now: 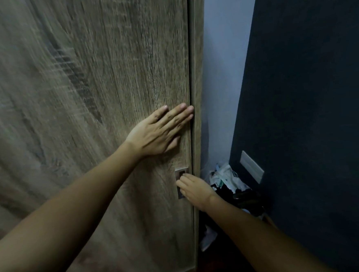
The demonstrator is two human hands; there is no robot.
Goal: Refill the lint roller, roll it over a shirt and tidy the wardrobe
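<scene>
The wardrobe door (87, 99) is filling most of the view, its free edge lying just beside the side panel (197, 71), so the step in hand is judged to be opening or closing the wardrobe; no lint roller or shirt is showing. The left hand (157, 133) is pressing flat on the door, fingers straight and together, while the right hand (196, 187) is hooking loosely curled fingers at the recessed handle (181, 174), empty, calling for a steady push or pull.
</scene>
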